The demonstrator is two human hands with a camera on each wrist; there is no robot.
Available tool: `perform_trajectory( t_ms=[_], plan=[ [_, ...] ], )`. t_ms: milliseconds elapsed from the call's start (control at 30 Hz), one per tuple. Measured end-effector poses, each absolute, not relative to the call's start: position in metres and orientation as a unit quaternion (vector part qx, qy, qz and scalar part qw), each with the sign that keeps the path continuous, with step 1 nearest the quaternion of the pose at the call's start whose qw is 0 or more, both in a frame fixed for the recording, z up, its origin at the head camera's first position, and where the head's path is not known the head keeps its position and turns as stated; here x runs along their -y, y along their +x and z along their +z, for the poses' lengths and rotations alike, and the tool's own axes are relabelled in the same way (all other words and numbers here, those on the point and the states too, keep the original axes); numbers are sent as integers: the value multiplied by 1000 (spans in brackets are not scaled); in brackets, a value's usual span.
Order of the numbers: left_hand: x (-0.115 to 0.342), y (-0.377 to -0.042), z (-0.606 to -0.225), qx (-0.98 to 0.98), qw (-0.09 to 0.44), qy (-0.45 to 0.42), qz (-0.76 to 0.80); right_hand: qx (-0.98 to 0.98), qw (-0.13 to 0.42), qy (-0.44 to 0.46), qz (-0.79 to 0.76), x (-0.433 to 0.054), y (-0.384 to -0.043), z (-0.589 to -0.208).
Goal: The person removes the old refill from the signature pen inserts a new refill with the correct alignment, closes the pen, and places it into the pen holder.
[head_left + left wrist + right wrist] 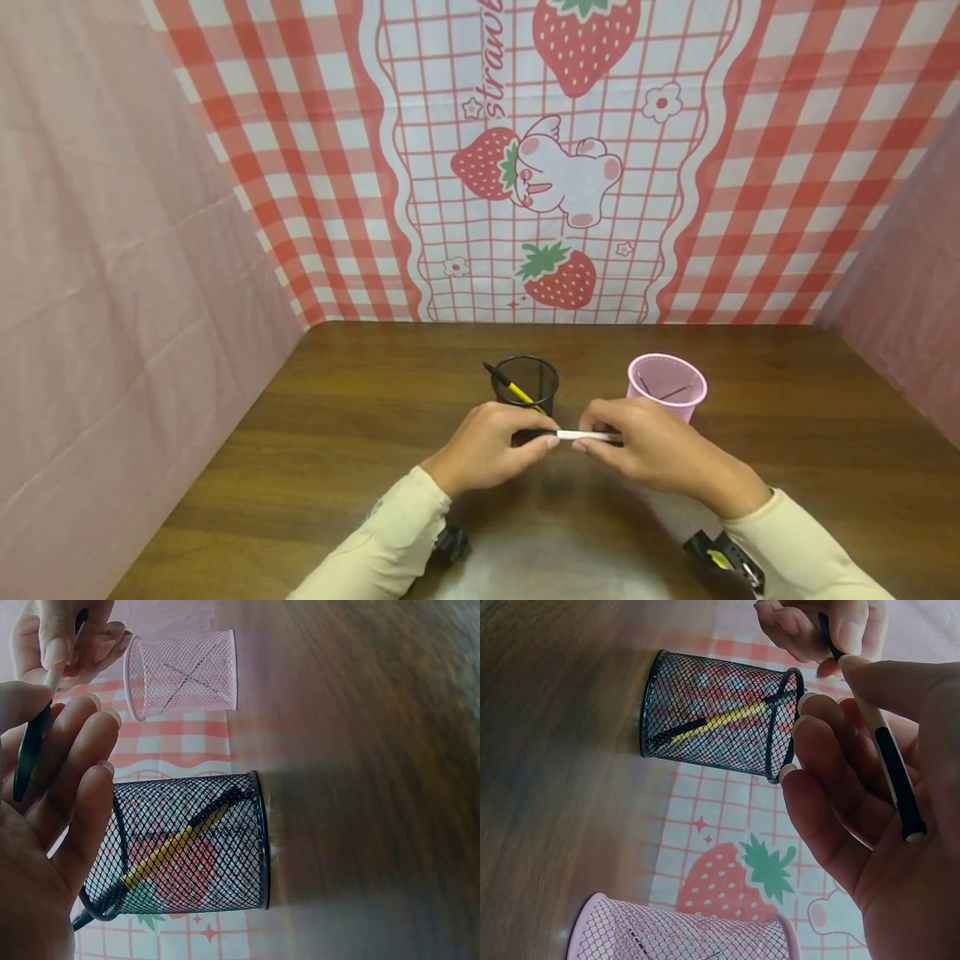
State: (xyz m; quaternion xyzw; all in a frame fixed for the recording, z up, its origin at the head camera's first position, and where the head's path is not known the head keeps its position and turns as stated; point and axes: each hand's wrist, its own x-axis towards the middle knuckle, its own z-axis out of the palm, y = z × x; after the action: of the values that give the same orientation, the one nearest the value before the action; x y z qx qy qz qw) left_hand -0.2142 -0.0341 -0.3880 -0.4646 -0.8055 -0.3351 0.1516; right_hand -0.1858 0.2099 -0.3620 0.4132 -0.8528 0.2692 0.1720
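A slim pen (pixel 573 434) with a white barrel and black ends lies level between the two hands. My left hand (pixel 489 446) pinches one black end between thumb and fingers. Farther along the barrel, my right hand (pixel 660 443) pinches the white part, and a second black section (pixel 900 780) runs back under its palm in the right wrist view. Just behind the left hand stands a black mesh cup (pixel 180 900) holding a yellow-and-black pen (pixel 169 855) that leans inside it. Behind the right hand is a pink mesh cup (pixel 686 410) with two thin dark sticks (pixel 675 392) crossed inside.
Both cups stand upright on a brown wood-grain table (pixel 315 425). A red-and-white checked cloth with strawberries (pixel 562 279) hangs along the back. Pale pink cloth (pixel 135 292) walls off the left side, and more pink cloth (pixel 911 275) the right.
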Motion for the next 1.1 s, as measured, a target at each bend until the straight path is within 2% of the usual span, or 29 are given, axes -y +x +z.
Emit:
perform_trajectory(
  t_ms=[567,1100],
  plan=[
    [33,-216,-388,797,160,-476,-336,853,173,413,268,-210,-187,-362],
    [34,-215,-392,793,123,-472,-365,846,195,416,270,-210,-187,-364]
  ],
)
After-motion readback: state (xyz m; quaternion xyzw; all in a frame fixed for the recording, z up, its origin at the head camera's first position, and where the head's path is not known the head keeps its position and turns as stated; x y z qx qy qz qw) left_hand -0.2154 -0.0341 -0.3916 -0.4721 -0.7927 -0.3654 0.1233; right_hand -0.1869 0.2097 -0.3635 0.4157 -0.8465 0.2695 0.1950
